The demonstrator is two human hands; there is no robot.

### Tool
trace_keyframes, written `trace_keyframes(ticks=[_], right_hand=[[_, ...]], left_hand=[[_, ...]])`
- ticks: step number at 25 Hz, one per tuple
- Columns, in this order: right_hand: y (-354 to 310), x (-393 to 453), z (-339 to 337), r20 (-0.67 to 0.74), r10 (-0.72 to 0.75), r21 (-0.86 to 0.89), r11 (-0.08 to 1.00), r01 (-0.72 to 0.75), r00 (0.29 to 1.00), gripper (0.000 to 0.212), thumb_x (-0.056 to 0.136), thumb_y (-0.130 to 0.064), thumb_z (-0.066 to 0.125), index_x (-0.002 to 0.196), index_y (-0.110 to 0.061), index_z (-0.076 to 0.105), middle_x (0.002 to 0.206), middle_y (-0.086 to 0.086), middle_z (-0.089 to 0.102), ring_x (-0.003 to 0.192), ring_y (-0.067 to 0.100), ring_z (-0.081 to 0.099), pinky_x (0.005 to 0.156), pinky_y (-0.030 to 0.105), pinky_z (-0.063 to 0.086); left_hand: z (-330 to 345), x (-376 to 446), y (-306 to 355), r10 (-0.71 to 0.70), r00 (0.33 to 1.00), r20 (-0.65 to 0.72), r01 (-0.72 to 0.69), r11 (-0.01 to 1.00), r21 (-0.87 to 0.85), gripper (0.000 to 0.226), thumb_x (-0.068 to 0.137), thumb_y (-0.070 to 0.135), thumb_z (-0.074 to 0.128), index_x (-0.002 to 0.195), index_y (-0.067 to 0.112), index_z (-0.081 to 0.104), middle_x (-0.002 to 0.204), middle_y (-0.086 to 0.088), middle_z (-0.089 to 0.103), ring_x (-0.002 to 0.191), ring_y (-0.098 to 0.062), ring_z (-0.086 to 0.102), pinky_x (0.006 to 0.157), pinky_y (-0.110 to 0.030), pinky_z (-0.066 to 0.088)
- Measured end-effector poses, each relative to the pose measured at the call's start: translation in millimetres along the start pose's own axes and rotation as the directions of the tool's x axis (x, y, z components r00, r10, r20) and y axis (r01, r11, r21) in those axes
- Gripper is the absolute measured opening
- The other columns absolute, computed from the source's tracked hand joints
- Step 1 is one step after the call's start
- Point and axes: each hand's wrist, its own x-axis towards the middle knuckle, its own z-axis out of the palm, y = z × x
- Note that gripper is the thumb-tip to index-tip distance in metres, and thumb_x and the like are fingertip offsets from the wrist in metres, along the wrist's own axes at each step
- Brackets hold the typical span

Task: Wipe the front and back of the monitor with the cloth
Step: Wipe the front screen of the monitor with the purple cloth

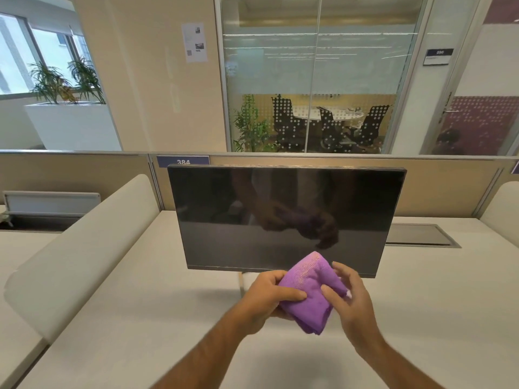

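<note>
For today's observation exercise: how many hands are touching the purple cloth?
2. The left hand grips the purple cloth's left side; the right hand pinches its right side. None seems hidden.

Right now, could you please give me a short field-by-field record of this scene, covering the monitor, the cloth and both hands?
monitor: upright on the white desk, screen dark, facing the camera
cloth: purple, folded, held in front of the screen's lower edge; contact with the screen cannot be told
left hand: gripping the cloth's left side, thumb on top
right hand: fingers on the cloth's right side
monitor back: not visible
behind desk: beige partition with label 384
</note>
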Motion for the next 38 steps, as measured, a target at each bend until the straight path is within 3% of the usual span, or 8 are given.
trace_keyframes(ticks=[3, 6, 11, 14, 19, 23, 32, 38], right_hand=[[10.1, -3.1, -16.0, 0.347, -0.494, -0.358, 0.716, 0.599, 0.797, 0.104, 0.069, -0.065, 0.074, 0.15, -0.017, 0.031, 0.157, 0.011, 0.03, 0.145, 0.028, 0.03, 0.117, 0.038, 0.029], [14.6, -7.5, -5.5, 0.557, -0.591, -0.449, 0.377, 0.81, 0.584, 0.1, 0.073, -0.063, 0.074, 0.153, -0.021, 0.029, 0.159, 0.008, 0.031, 0.145, 0.034, 0.03, 0.119, 0.051, 0.023], [17.6, -2.4, 8.9, 0.359, -0.665, -0.474, 0.474, 0.742, 0.655, 0.056, 0.089, -0.042, 0.066, 0.137, -0.015, 0.05, 0.141, 0.002, 0.054, 0.126, 0.023, 0.056, 0.103, 0.04, 0.049], [10.2, 10.2, 4.6, 0.313, -0.688, -0.51, 0.46, 0.727, 0.655, 0.059, 0.084, -0.032, 0.073, 0.136, -0.012, 0.051, 0.135, 0.008, 0.059, 0.125, 0.024, 0.055, 0.095, 0.041, 0.053], [-29.7, 64.8, -23.2, 0.061, -0.774, -0.722, 0.403, 0.563, 0.631, 0.074, 0.069, -0.005, 0.08, 0.136, -0.01, 0.049, 0.124, 0.022, 0.059, 0.113, 0.039, 0.054, 0.085, 0.049, 0.05], [-64.1, 106.0, -47.0, -0.133, -0.824, -0.83, 0.396, 0.392, 0.55, 0.062, 0.078, -0.004, 0.069, 0.137, -0.014, 0.051, 0.129, 0.019, 0.051, 0.119, 0.041, 0.046, 0.09, 0.045, 0.037], [-62.2, 123.4, -9.3, -0.091, -0.775, -0.866, 0.371, 0.334, 0.625, 0.079, 0.069, -0.007, 0.083, 0.14, -0.015, 0.049, 0.133, 0.019, 0.048, 0.127, 0.037, 0.04, 0.093, 0.05, 0.042], [-53.5, 125.7, 4.1, 0.306, -0.782, -0.85, 0.034, 0.526, 0.543, 0.075, 0.065, -0.017, 0.087, 0.134, -0.012, 0.058, 0.13, 0.02, 0.055, 0.12, 0.037, 0.046, 0.091, 0.05, 0.044]], left_hand=[[-5.0, 2.4, 5.5, -0.046, 0.997, 0.056, 0.046, 0.999, -0.001, 0.042, 0.071, 0.02, 0.082, 0.11, 0.009, 0.07, 0.106, -0.012, 0.073, 0.098, -0.027, 0.071, 0.075, -0.037, 0.059], [-3.1, 6.4, 6.1, -0.067, 0.994, 0.086, 0.064, 0.997, 0.04, 0.031, 0.08, 0.024, 0.077, 0.107, 0.01, 0.071, 0.103, -0.011, 0.073, 0.097, -0.027, 0.072, 0.078, -0.036, 0.059], [-15.7, 6.7, 3.0, -0.15, 0.983, 0.108, 0.154, 0.988, -0.026, 0.043, 0.081, 0.044, 0.072, 0.111, 0.013, 0.07, 0.105, -0.01, 0.074, 0.097, -0.028, 0.072, 0.079, -0.038, 0.06], [-33.3, 10.5, 5.7, -0.106, 0.956, -0.274, 0.129, 0.989, 0.069, 0.051, 0.088, 0.061, 0.058, 0.093, 0.013, 0.074, 0.084, -0.009, 0.075, 0.081, -0.025, 0.073, 0.074, -0.041, 0.062], [-97.0, 7.2, 5.3, 0.208, 0.398, -0.893, -0.213, 0.968, 0.13, 0.031, 0.097, 0.047, 0.049, 0.089, 0.019, 0.061, 0.084, -0.002, 0.063, 0.085, -0.024, 0.061, 0.072, -0.033, 0.051], [-139.8, 7.7, 10.0, 0.219, 0.201, -0.955, -0.228, 0.958, 0.172, 0.032, 0.098, 0.051, 0.044, 0.108, 0.024, 0.056, 0.108, 0.0, 0.061, 0.102, -0.02, 0.058, 0.092, -0.039, 0.05], [-148.5, 12.3, 31.5, 0.23, 0.385, -0.894, -0.196, 0.967, 0.164, 0.081, 0.084, 0.077, 0.02, 0.144, 0.028, 0.041, 0.151, -0.003, 0.044, 0.136, -0.029, 0.043, 0.112, -0.048, 0.032], [-152.9, 11.1, 35.9, 0.24, 0.391, -0.889, -0.214, 0.963, 0.166, 0.088, 0.078, 0.079, 0.018, 0.143, 0.026, 0.043, 0.15, -0.005, 0.045, 0.135, -0.03, 0.045, 0.112, -0.05, 0.032]])
